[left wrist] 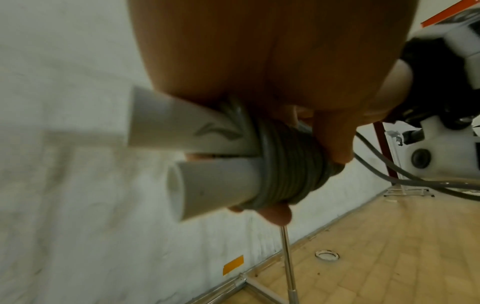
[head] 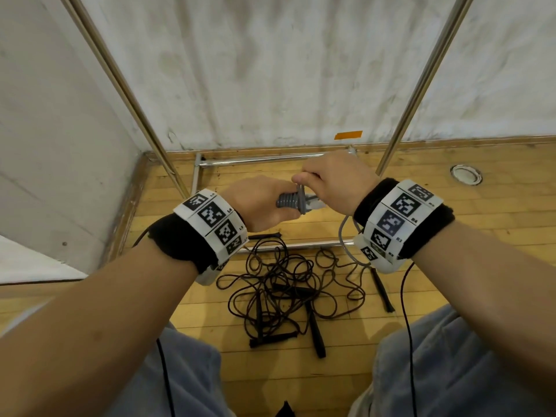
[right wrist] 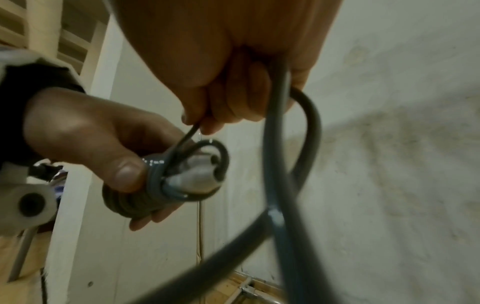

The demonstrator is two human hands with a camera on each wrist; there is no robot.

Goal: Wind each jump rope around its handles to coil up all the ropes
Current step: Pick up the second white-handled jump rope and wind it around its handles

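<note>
The left hand (head: 258, 203) is wrapped tight around two white plastic handles (left wrist: 207, 158) with many turns of grey rubber rope (left wrist: 285, 164) already wound on them. The right hand (head: 334, 179) pinches the loose grey end, so this rope is nearly done. A tangled pile of dark ropes with black handles (head: 288, 293) lies on the yellow wooden floor (head: 481, 236), still to wind. A dirty white wall (head: 301, 70) stands behind.
</note>
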